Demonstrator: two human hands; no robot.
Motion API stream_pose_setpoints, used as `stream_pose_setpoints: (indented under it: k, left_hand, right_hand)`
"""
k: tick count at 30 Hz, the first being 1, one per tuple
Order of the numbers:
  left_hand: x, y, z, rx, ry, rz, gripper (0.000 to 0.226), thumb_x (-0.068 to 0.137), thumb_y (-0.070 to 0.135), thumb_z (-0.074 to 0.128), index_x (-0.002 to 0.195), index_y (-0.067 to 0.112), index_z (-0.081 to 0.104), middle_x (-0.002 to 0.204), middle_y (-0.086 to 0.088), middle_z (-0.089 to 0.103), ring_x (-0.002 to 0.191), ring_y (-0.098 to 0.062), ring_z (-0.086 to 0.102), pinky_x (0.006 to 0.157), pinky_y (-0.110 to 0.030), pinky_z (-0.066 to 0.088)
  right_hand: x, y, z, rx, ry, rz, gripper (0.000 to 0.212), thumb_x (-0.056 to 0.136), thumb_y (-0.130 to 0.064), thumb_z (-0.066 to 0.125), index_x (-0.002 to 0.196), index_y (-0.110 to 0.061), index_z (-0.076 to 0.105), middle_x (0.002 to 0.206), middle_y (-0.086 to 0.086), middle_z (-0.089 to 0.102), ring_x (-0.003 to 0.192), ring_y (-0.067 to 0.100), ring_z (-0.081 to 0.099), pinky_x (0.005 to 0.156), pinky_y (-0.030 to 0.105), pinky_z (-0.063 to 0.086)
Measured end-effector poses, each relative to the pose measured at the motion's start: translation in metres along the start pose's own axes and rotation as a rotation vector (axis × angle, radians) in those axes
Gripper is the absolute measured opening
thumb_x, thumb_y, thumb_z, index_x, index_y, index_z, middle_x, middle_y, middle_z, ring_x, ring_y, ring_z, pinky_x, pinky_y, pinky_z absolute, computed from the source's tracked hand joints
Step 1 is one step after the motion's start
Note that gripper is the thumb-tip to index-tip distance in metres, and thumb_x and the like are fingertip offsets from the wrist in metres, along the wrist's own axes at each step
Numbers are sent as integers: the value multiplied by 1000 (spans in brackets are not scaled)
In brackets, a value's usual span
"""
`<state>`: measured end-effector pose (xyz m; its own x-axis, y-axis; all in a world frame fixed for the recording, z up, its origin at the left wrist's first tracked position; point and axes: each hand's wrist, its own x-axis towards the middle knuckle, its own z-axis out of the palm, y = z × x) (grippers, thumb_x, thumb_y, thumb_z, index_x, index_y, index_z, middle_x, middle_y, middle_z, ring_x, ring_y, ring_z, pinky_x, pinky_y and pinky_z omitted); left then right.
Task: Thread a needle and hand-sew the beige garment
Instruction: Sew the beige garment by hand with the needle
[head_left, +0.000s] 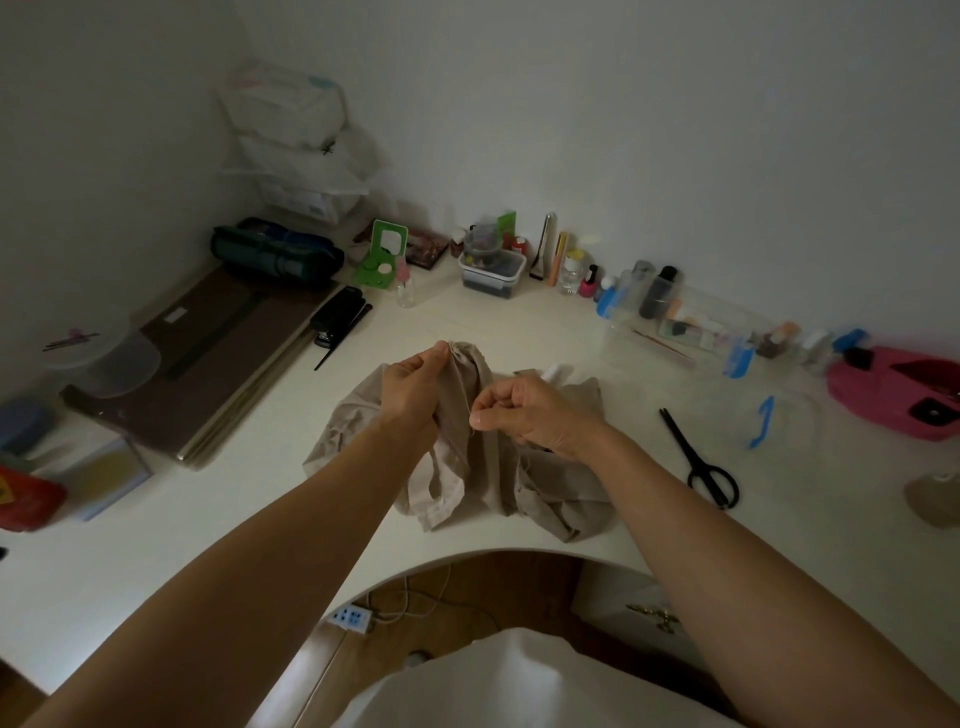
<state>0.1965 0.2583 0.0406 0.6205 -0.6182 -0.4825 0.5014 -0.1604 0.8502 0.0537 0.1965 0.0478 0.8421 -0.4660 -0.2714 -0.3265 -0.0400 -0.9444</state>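
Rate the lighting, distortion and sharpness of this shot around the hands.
Head view: dim, corners darkened; wide-angle bend curves the desk edge; left hand and right hand on the beige garment are sharp; the needle the right hand pinches is only a thin glint; the red box at left is smeared.

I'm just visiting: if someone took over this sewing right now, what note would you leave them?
Left hand pinches a raised fold of the beige garment, which lies on the white desk.
Right hand pinches the thread running up to that fold; needle too small to see.
Done: threading, apparently; stitching looks under way.
To do: finish the seam, then trim with the black scissors on the right.
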Motion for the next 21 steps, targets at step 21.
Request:
stream_pose_setpoints:
  k: [21]
  left_hand:
    - [12,-11,-7,4,88,103,26,95,18,60,70,8,64,73,-9,66,73,-19,64,77,-32,56]
  right_hand:
    - [-5,-2,10,-229,-363,113,13,87,-14,72,78,-24,71,59,-4,50,54,10,38,63,29,36]
